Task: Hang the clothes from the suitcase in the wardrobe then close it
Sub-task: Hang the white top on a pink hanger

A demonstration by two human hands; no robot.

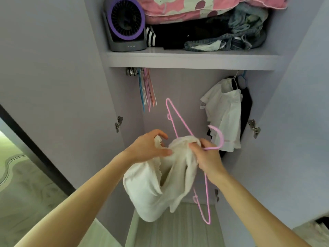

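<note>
A: Cream-white knitted garment (156,186) with a lacy scalloped edge is hanging bunched and folded between both hands, in front of the open pale lilac wardrobe (74,86), below its shelf (192,58).

B: What is supporting it?

A: A thin pink wire hanger (179,122) is passing through the top of the fabric. One arm of it is pointing up and left; the other is running down past the right wrist. Its hook is curving out to the right of the hands.

B: Hand states?

A: The left hand (149,145) is pinching the garment's lacy edge between thumb and fingers. The right hand (206,155) is clenching around the gathered fabric and the hanger neck together.

B: What is surrounding it?

A: A white short-sleeved shirt (222,111) is hanging at the right, with a dark garment behind it. A bundle of empty coloured hangers (147,90) is hanging at the left. On the shelf, a grey fan with a purple ring (126,24) is standing beside folded clothes (204,31).
</note>
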